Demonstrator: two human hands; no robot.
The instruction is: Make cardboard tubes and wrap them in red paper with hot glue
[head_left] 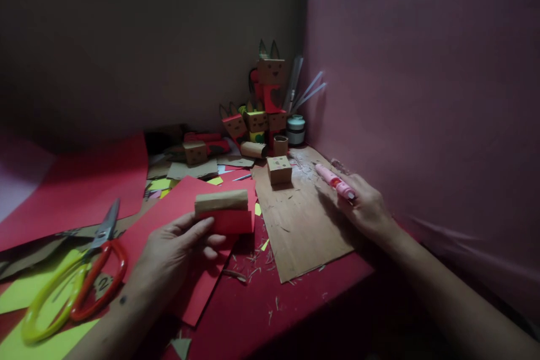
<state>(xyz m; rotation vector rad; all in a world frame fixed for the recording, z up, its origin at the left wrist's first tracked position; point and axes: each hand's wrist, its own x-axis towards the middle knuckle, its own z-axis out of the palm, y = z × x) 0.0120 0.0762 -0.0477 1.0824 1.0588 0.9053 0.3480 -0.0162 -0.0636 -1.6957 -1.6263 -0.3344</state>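
My left hand (175,247) pinches a brown cardboard roll (221,201) partly wrapped in a strip of red paper (230,221), held just above a larger red sheet (177,219). My right hand (365,208) rests on a brown cardboard mat (299,225) by the right wall, its fingers closed round a pink tube-shaped tool (335,181), perhaps a glue stick or cutter. A small brown cardboard cube (279,170) stands on the mat's far end, clear of both hands.
Scissors (76,278) with yellow and red handles lie at the left on yellow and red paper. Several cardboard box animals (264,107), a roll and a small jar (295,129) crowd the back corner. Paper scraps litter the red tabletop; walls close in behind and on the right.
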